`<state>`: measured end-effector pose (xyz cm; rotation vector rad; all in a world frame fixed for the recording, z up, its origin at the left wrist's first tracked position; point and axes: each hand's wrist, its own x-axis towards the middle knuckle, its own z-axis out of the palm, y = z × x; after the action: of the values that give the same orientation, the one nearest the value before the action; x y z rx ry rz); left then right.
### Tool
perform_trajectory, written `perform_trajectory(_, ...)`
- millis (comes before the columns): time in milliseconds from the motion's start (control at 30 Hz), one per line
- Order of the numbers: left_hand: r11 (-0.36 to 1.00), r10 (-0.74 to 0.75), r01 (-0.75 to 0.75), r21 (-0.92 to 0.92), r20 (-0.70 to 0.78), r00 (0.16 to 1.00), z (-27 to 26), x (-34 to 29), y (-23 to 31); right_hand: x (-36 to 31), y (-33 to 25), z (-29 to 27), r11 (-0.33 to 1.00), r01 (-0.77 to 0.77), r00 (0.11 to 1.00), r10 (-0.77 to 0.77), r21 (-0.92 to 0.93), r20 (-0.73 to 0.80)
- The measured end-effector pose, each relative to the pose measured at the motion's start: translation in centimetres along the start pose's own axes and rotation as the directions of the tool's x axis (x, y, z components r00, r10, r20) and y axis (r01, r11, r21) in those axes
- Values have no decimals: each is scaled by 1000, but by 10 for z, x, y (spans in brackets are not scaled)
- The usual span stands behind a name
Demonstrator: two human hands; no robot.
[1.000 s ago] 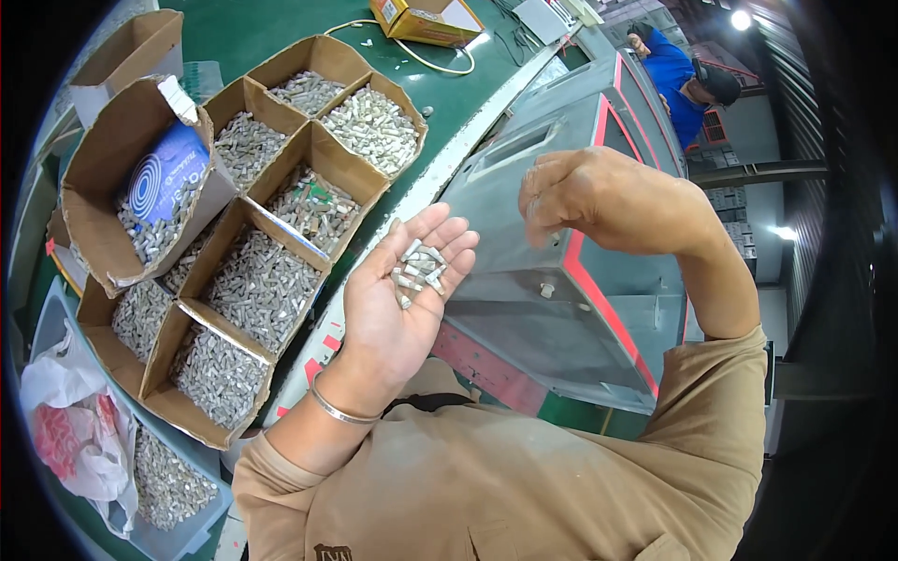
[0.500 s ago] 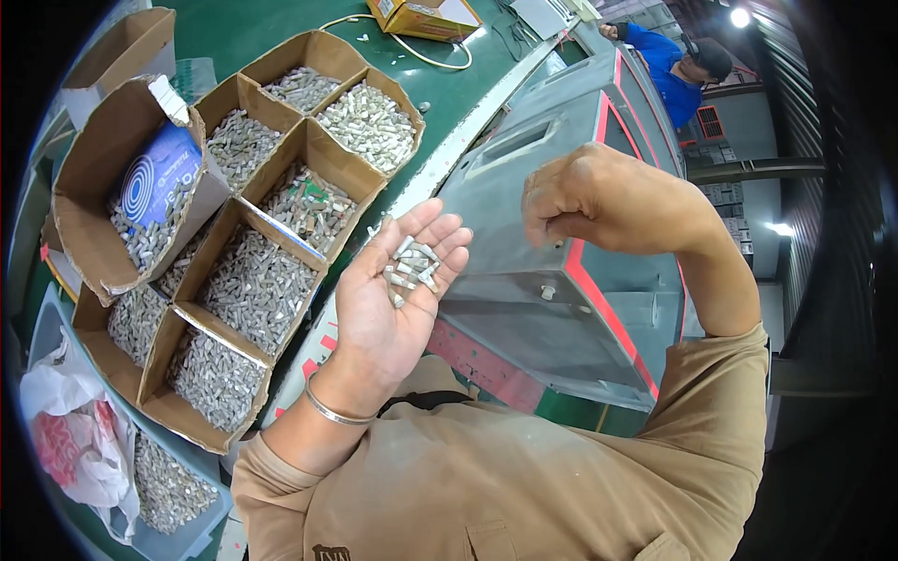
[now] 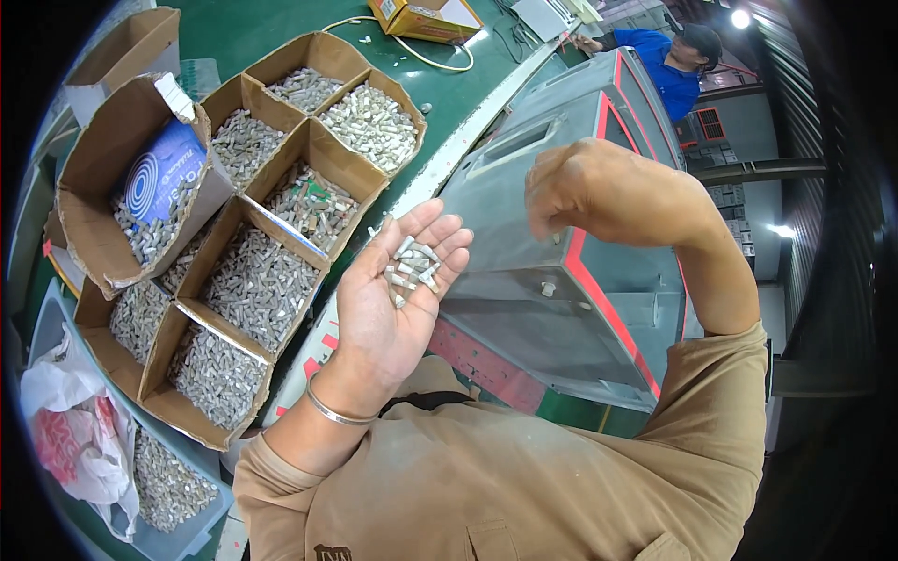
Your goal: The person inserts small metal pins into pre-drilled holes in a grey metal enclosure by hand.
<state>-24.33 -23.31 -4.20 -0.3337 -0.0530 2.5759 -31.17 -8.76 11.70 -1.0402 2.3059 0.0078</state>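
My left hand (image 3: 369, 313) is palm up and cupped, with several small whitish cylindrical plugs (image 3: 412, 265) lying in the palm and fingers. To its right, my right hand (image 3: 594, 182) is raised over a grey panelled housing (image 3: 500, 224) with red edging. Its fingers curl inward and are smeared by motion, so what they hold, if anything, is hidden. A small pale knob (image 3: 548, 289) sticks out of the housing's side below that hand. Left of my left hand stands a divided cardboard box (image 3: 334, 154), its compartments full of small grey and white plugs.
A tall open carton (image 3: 89, 220) with plugs and a blue packet stands on the divided box. Below is a blue-grey bin (image 3: 201, 524) with a plastic bag (image 3: 79, 425). A yellow box (image 3: 440, 28) lies on the green table (image 3: 281, 23). A co-worker in blue (image 3: 659, 70) is beyond the housing.
My right hand has shifted slightly, its fingers still curled. The left hand stays in place with the plugs. The co-worker's head and arm have moved a little.
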Motion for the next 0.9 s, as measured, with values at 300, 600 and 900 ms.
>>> perform_trajectory(300,1000,4,-4,21,-1,1000,3,-2,4,4,-4,-1,993,-117,986,117,-7,119)
perform_trajectory(600,999,6,-5,43,-13,1000,6,-4,7,6,2,-1,999,-8,994,5,34,111)
perform_trajectory(900,1000,-4,4,23,-5,1000,5,-6,7,7,-8,1,992,11,990,6,-124,139)
